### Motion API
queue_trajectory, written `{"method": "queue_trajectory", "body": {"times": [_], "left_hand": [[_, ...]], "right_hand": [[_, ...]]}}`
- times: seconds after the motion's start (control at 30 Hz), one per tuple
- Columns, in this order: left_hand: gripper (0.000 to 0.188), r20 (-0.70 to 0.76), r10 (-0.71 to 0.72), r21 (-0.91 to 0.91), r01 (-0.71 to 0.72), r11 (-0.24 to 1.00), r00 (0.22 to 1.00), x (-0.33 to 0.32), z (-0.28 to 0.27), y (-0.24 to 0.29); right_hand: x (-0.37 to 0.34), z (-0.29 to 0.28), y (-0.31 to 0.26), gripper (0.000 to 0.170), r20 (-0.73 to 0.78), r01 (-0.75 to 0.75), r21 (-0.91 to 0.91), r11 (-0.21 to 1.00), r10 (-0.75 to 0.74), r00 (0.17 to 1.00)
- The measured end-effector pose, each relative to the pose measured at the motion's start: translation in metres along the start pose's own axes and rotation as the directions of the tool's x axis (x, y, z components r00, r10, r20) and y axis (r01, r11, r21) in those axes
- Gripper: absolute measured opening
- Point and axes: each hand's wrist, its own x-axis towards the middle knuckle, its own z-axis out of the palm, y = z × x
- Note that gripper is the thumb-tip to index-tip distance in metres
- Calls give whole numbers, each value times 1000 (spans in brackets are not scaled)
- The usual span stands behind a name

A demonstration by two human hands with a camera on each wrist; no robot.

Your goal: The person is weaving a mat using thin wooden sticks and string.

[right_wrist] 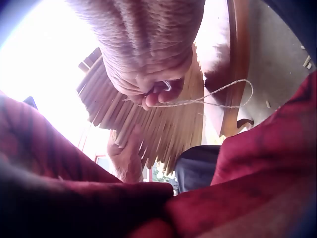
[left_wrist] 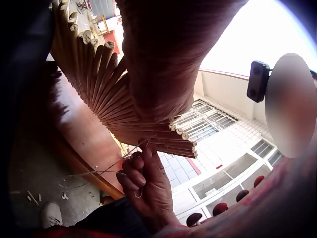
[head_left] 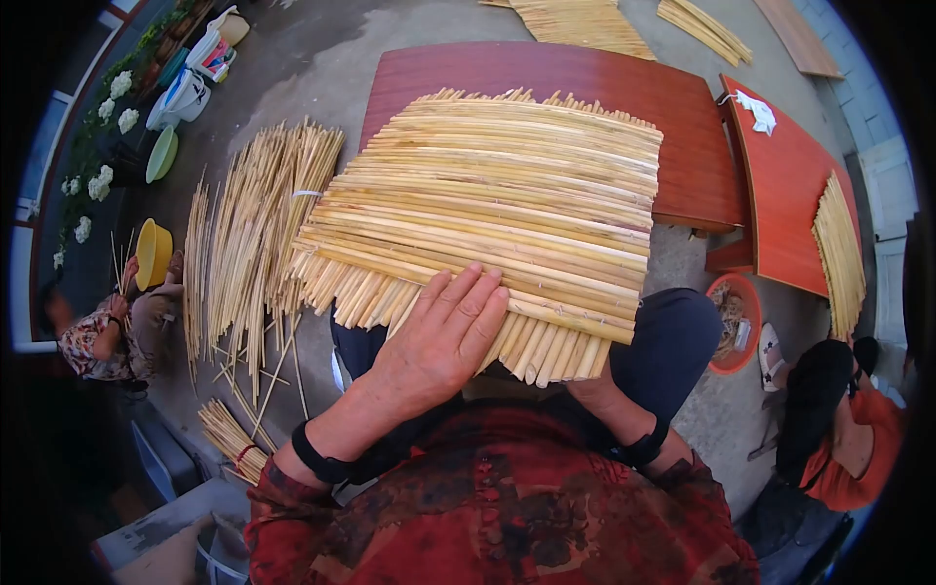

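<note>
A mat of straw-coloured stalks [head_left: 487, 195], laid side by side, spans my lap and the table edge. My left hand [head_left: 444, 336] lies over its near edge, fingers extended on top. In the right wrist view that hand's thumb [right_wrist: 132, 140] is against the underside, so it grips the edge. Below the mat, my right hand [left_wrist: 148, 186] has its fingers curled on a thin string [right_wrist: 213, 96]. The string trails in a loop beside the stalks. From the head view, the right hand is mostly hidden under the mat.
A red-brown table [head_left: 546, 73] supports the mat's far part. Loose stalks [head_left: 258, 214] stand in a tied bundle at left, near a smaller bundle [head_left: 232, 434]. One person [head_left: 102, 336] sits at far left, another [head_left: 853, 439] at right beside an orange basin [head_left: 736, 327].
</note>
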Motion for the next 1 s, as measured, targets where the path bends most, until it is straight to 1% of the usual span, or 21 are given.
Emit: {"method": "queue_trajectory", "body": {"times": [0.07,0.1,0.13,0.17,0.23,0.37,0.47,0.53,0.57,0.6,0.63,0.67,0.73,0.77,0.83,0.87,0.93,0.97,1.0], "left_hand": [[47,-4,1,-15,-1,1000,1000,1,0,1],[47,-5,4,-10,-4,1000,1000,2,-1,0],[47,-1,-2,-17,2,1000,1000,2,-1,1],[47,4,-8,-25,8,1000,1000,1,-1,1],[47,12,-7,-22,7,1000,1000,1,-1,1],[47,8,-10,-21,10,1000,1000,0,-1,0],[48,24,4,-24,-3,1000,1000,-3,2,-3],[48,31,12,-24,-11,1000,999,-4,2,-4],[48,37,19,-23,-19,1000,999,-4,2,-4],[48,37,19,-23,-18,1000,999,-4,2,-3],[48,27,11,-26,-10,1000,1000,-4,2,-2],[47,18,1,-28,-1,1000,1000,-5,2,-2],[48,17,0,-24,1,1000,1000,-5,2,-2],[48,15,2,-21,-1,1000,1000,-5,3,-2],[49,15,10,-17,-10,1000,1000,-5,4,-3],[49,12,15,-11,-15,1000,1000,-5,4,-4],[49,9,17,-16,-17,1000,1000,-5,5,-6],[49,6,20,-20,-20,1000,1000,-5,5,-6],[49,7,21,-16,-21,1000,1000,-6,6,-8]], "right_hand": [[1,5,-5,48,-16,1,17,1000,-1,1000],[3,7,-9,49,22,81,-130,988,-79,997],[4,8,-12,49,70,161,-269,950,-147,987],[5,8,-13,49,69,162,-266,950,-149,986],[6,6,-15,49,95,105,-246,963,-84,992],[8,10,-15,47,95,131,-247,960,-110,989],[10,13,-20,47,121,150,-291,945,-120,985],[12,8,-16,47,161,70,-5,998,-68,985],[12,9,-15,47,162,69,-5,998,-68,985],[12,10,-13,47,125,-5,185,983,-19,992],[13,11,-12,46,99,-70,370,926,36,994],[12,10,-11,46,101,-72,371,926,37,994],[12,8,-9,45,103,-31,162,986,15,995],[11,9,-9,45,102,-31,163,986,14,995],[9,13,-8,44,67,41,92,995,-47,997],[9,13,-4,44,67,41,92,995,-47,997],[8,11,6,42,30,52,213,976,-60,998],[7,11,5,42,32,52,215,975,-60,998],[6,12,3,41,29,73,99,992,-76,997]]}}
